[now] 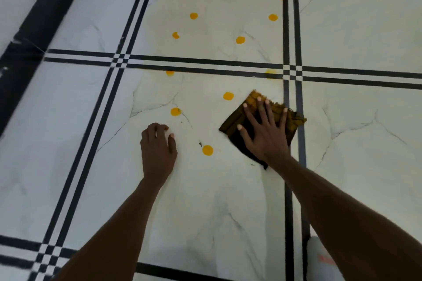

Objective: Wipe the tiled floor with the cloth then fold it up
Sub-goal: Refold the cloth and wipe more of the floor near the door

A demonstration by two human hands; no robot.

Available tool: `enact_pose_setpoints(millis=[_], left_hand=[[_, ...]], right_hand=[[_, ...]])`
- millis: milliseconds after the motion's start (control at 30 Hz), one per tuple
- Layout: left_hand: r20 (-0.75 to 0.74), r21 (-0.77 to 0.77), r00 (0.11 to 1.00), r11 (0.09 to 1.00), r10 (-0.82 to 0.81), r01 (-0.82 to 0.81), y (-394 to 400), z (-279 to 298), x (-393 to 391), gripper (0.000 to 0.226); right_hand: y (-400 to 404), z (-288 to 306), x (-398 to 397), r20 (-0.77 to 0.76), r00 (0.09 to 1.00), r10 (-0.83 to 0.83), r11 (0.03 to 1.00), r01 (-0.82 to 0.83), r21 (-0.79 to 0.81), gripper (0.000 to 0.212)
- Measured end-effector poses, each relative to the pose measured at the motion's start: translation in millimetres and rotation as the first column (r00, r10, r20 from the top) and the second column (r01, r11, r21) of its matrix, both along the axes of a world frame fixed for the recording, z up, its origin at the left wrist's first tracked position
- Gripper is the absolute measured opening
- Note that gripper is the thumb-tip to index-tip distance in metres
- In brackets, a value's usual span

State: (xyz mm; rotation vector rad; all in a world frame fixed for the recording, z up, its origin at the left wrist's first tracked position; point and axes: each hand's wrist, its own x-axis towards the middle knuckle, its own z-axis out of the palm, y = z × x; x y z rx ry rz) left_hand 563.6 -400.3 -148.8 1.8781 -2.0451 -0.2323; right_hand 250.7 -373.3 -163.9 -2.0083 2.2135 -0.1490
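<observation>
Our right hand (265, 130) presses flat, fingers spread, on the folded mustard-brown fringed cloth (283, 114); our left hand (157, 146), fingers seemingly curled, rests on the white marbled tiled floor (205, 189) beside orange spots (207, 150). No writing shows.

The cloth (278, 113) lies flat on the tiled floor (205, 201), a little right of the middle of the frame, and its right edge reaches over the pair of floor lines that runs from top to bottom there. The right hand (266, 131) rests on top of the cloth with spread fingers. The left hand (157, 146) rests on the floor to the left of the cloth, well apart from it. Between the two hands one spot (207, 150) lies on the floor. Two more spots are above the left hand, and one of them is just beside the upper left corner of the cloth. In the upper middle of the frame, beyond a pair of lines that crosses from left to right, several other spots are spread on the next tile.
</observation>
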Motion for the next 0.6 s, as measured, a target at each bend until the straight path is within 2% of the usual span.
enact_pose_setpoints(millis=[67, 133, 267, 333, 400, 467, 533, 600], left_hand=[[0.052, -0.041, 0.999, 0.999, -0.016, 0.018, -4, -10, 4, 0.029], [0.071, -0.063, 0.997, 0.998, -0.001, 0.005, -3, -18, 4, 0.034], [0.073, -0.067, 0.997, 0.998, 0.018, -0.013, 1, -17, -1, 0.036], [0.076, -0.049, 0.997, 0.999, 0.017, -0.013, 1, -15, -2, 0.037], [0.079, -0.042, 0.996, 0.999, 0.037, -0.033, 0, -13, -3, 0.037], [0.060, -0.044, 0.997, 0.998, 0.046, -0.043, -2, -18, -2, 0.038], [0.046, -0.059, 0.998, 0.997, 0.047, -0.045, -3, -18, -1, 0.037], [0.019, -0.075, 0.999, 0.997, 0.034, -0.033, -3, -20, -1, 0.036]], right_hand=[[-33, -3, 16, -0.009, 1.000, -0.002, 1.000, 0.002, -0.015, 0.069], [-44, -2, 39, -0.008, 0.997, 0.070, 0.998, -0.070, -0.003, 0.069], [31, 12, 41, -0.015, 0.941, 0.339, 0.939, -0.338, 0.061, 0.069], [70, 17, 7, -0.025, 0.921, 0.390, 0.918, -0.386, 0.095, 0.069], [57, 17, -36, -0.009, 0.947, 0.321, 0.943, -0.319, 0.094, 0.069], [0, 9, -52, -0.019, 0.989, 0.148, 0.986, -0.146, 0.085, 0.068], [-73, 6, -29, -0.002, 1.000, -0.014, 0.999, 0.014, 0.046, 0.067], [-118, 2, 26, 0.020, 1.000, 0.002, 1.000, -0.002, 0.021, 0.068]])
